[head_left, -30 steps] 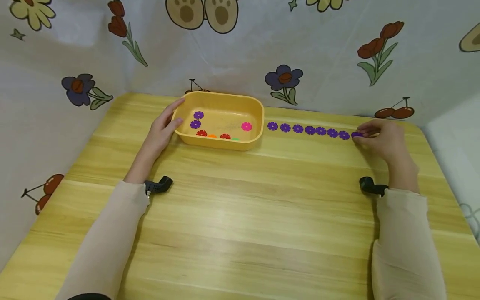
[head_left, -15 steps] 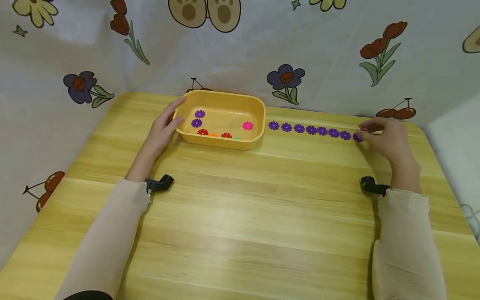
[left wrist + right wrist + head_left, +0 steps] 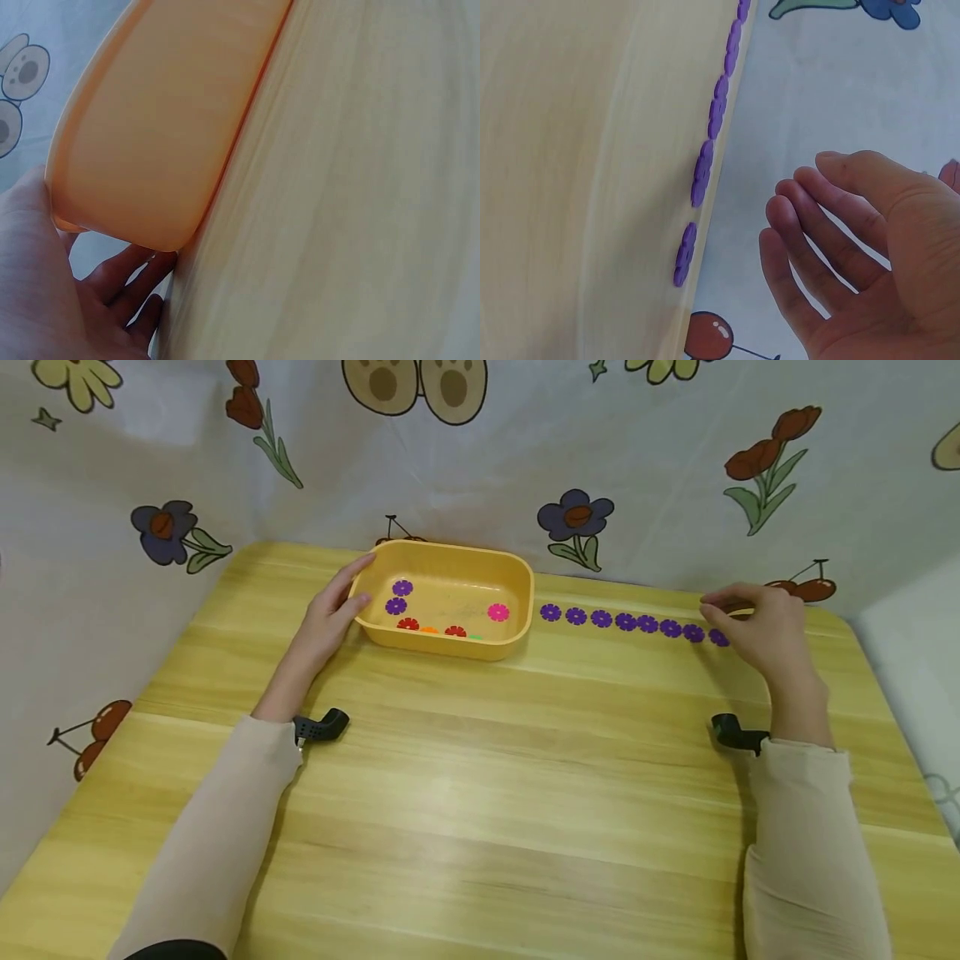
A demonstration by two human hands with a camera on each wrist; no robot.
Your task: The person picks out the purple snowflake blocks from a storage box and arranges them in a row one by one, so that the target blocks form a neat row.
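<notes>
My left hand [image 3: 324, 620] grips the left end of a yellow plastic tub [image 3: 450, 647], thumb at the rim and other fingers at the end wall. The left wrist view shows the tub's side wall [image 3: 150, 135] and fingers curled near its bottom corner. To the tub's right runs a row of several purple flower-shaped discs [image 3: 601, 618]. My right hand [image 3: 776, 631] hovers over the row's right end, holding nothing; it partly covers the last purple disc [image 3: 717, 637]. In the right wrist view its fingers are loosely bent and apart from the purple discs [image 3: 702, 174].
Inside the tub lie two purple discs [image 3: 396, 606], a pink disc [image 3: 498, 612], red discs [image 3: 455, 632] and glimpses of orange and green. Behind the wooden table [image 3: 480, 793] hangs a white cloth [image 3: 450, 468] printed with flowers and cherries.
My right hand has let go of the last purple disc, leaving it at the row's right end, and has lifted slightly leftward. My left hand stays on the tub.
</notes>
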